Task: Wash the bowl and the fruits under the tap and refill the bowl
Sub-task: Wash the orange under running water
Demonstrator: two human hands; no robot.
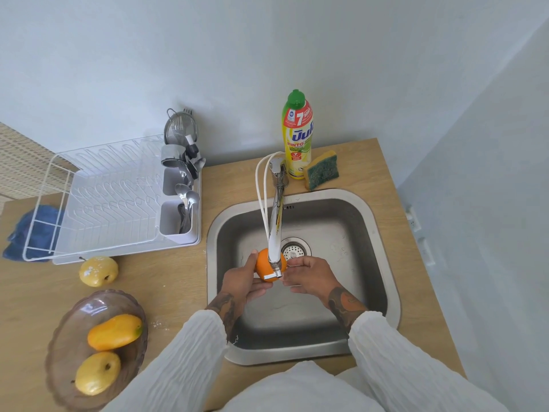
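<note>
1. Head view, over the sink (383,233): I've got the orange (263,264) cupped between both hands, right under the spout of the tap (274,233). My left hand (242,282) curls round its left side, thumb up beside it; my right hand (309,276) closes in on the right side with the fingertips on the skin. Whether water is running, I can't tell from here.

2. Feel of it, as I judge: round, firm, and slick once wet, so it wants a cradling hold on opposite sides rather than a pinch at the top. It is light enough for one palm, but two hands let me roll it without it squirting off into the basin.

3. Over to the left on the bench (178,281): the brown glass bowl (59,337) sits near the front edge, holding a mango (114,331) and a yellow apple (98,373). That bowl looks like glass, so rigid and breakable, and best gripped by the scalloped rim with both hands when its turn comes.

4. A second yellow apple (98,271) sits alone on the bench, just in front of the dish rack (110,200), with white specks on its skin.

5. Behind the sink: a dish soap bottle (297,135) and a sponge (322,171) side by side. A blue cloth (29,230) lies behind the rack.

6. My read: fruit washing is under way, the bowl isn't yet emptied or rinsed.
</note>
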